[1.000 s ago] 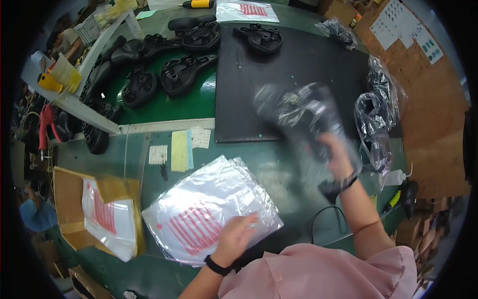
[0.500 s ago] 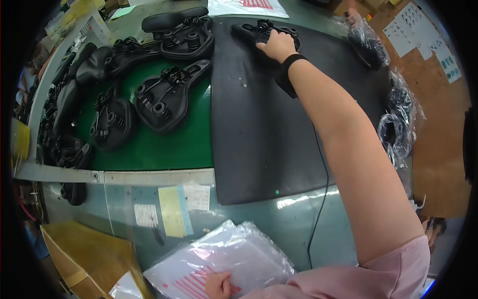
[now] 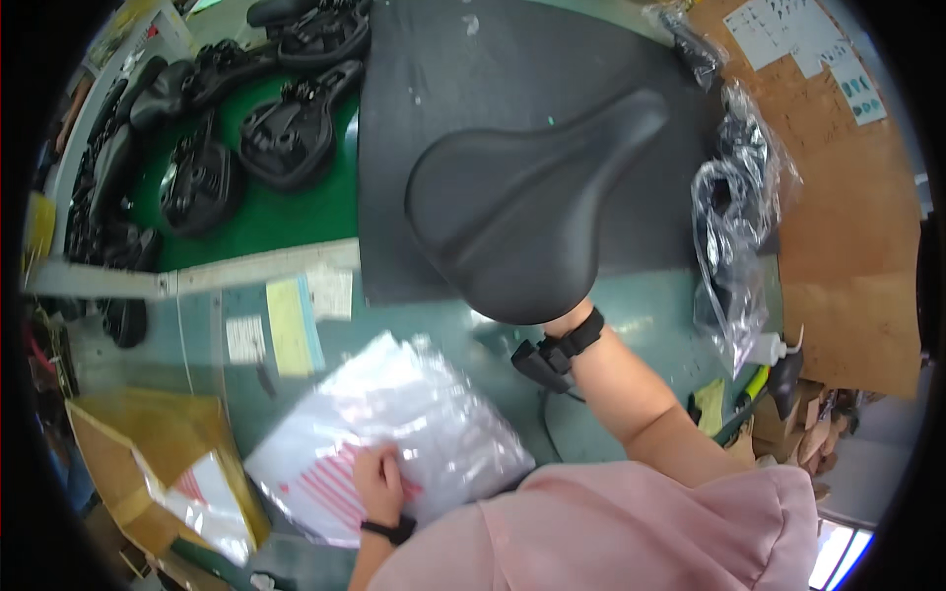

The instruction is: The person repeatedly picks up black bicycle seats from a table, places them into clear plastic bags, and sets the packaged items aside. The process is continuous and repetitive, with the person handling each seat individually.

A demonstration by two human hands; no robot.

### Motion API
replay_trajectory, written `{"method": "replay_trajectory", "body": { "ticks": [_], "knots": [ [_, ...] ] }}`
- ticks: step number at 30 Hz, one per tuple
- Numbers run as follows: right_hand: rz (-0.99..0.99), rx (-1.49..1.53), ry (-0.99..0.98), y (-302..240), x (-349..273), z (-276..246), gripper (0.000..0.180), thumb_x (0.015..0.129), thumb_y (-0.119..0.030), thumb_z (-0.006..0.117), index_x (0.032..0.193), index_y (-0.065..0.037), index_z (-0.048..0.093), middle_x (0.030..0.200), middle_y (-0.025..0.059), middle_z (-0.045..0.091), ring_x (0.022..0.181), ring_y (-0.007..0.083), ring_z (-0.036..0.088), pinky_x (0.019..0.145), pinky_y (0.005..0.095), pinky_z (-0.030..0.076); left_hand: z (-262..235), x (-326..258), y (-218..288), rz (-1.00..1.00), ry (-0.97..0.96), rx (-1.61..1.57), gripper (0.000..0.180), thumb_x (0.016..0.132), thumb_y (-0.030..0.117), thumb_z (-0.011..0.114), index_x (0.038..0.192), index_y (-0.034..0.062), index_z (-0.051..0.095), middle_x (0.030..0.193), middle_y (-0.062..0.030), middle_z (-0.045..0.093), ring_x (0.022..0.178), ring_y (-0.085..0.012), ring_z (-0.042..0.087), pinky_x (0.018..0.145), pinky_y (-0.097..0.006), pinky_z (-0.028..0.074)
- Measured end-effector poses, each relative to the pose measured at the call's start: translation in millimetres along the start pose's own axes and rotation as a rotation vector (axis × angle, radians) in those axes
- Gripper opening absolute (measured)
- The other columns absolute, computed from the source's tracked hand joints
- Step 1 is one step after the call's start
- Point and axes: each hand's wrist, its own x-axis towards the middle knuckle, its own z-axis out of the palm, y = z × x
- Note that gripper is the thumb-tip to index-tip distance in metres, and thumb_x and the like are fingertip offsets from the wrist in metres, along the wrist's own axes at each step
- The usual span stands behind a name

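Note:
A black bicycle saddle is held up over the work surface, its smooth top toward me and its narrow nose pointing to the far right. My right hand grips it from underneath at the wide rear end; the saddle covers most of the fingers. Low in the view, my left hand lies on a stack of clear plastic bags with red printed stripes. Its fingers are curled and look pinched on the top bag. Both wrists wear black bands.
Several black saddles lie upside down on the green belt at left. A black mat covers the far middle. Plastic-wrapped saddles line its right edge. An open cardboard box stands near left; paper slips lie on the table.
My right hand has picked up the saddle from the far end of the mat and brought it close, turned top side up. My left hand stays on the plastic bags. The view has shifted.

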Motion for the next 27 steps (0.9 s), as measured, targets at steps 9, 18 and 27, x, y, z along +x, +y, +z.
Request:
{"method": "replay_trajectory", "body": {
  "ticks": [9, 18, 27],
  "knots": [
    [-0.206, 0.280, 0.439, 87.8, -163.0, -101.6, 0.035, 0.098, -0.028, 0.044, 0.125, -0.007, 0.052, 0.121, 0.0048, 0.058, 0.111, 0.0227, 0.054, 0.102, 0.0356, 0.039, 7.3, -4.9, -5.6, 0.093, 0.093, -0.021, 0.015, 0.086, 0.003, 0.054, 0.094, 0.0019, 0.067, 0.090, -0.0128, 0.066, 0.087, -0.0274, 0.061, 0.081, -0.035, 0.047],
    [-0.636, -1.693, -0.032, -43.1, -277.9, -79.2, 0.046, 0.070, -0.002, 0.062, 0.115, -0.004, 0.060, 0.116, 0.0157, 0.060, 0.107, 0.0314, 0.057, 0.095, 0.0394, 0.043, 21.7, -14.9, 24.1, -0.034, 0.066, 0.086, 0.035, 0.084, 0.024, 0.065, 0.107, -0.0007, 0.059, 0.097, -0.0174, 0.061, 0.091, -0.0306, 0.057, 0.083, -0.041, 0.044],
    [-0.330, -2.441, -0.355, -22.5, -220.3, -63.3, 0.092, 0.068, -0.017, 0.074, 0.146, -0.033, 0.028, 0.133, 0.0227, 0.043, 0.111, 0.0371, 0.052, 0.087, 0.0451, 0.048, 99.5, -21.1, 94.0, -0.078, 0.096, 0.766, 0.076, 0.081, 0.036, 0.068, 0.136, -0.0057, 0.035, 0.123, -0.0264, 0.047, 0.116, -0.0410, 0.045, 0.092, -0.046, 0.043]
  ]
}}
